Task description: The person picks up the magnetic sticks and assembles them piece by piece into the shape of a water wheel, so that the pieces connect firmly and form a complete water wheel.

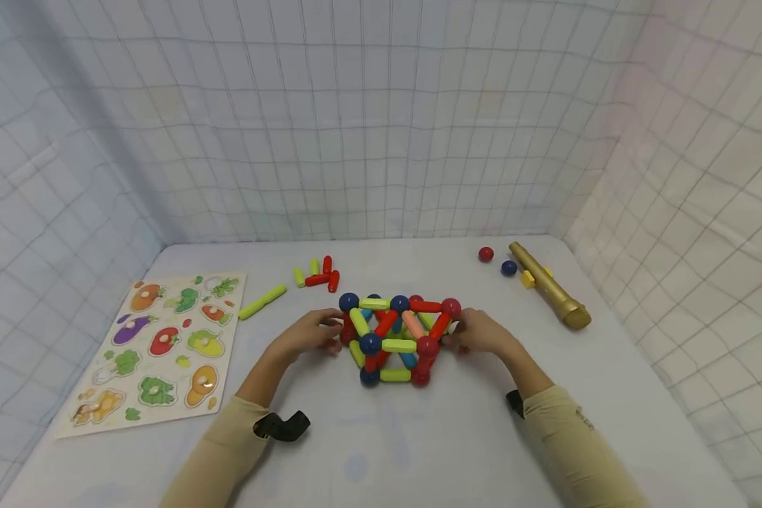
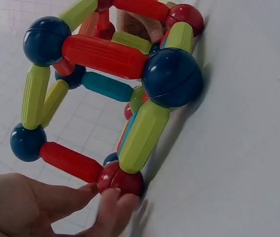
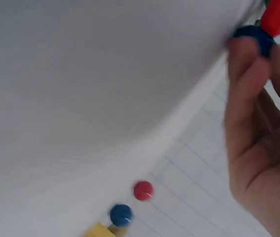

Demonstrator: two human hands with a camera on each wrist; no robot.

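Note:
A frame built of magnetic rods and balls (image 1: 398, 346) stands on the table in the head view, with red, lime, blue and salmon rods joined at dark blue and red balls. At its left side my left hand (image 1: 307, 331) pinches a low red ball (image 2: 121, 178) between thumb and fingers, as the left wrist view shows. My right hand (image 1: 482, 331) is at the opposite side. In the right wrist view its thumb and fingers hold a dark blue ball (image 3: 258, 38) at the end of a red rod (image 3: 279, 17). The frame's far base is partly hidden.
Loose lime and red rods (image 1: 317, 279) lie behind the frame, with a longer lime rod (image 1: 262, 302) to the left. A vegetable puzzle board (image 1: 180, 303) covers the left side. Back right are a red ball (image 1: 485, 254), a blue ball (image 1: 509, 268) and a gold tube (image 1: 549, 288).

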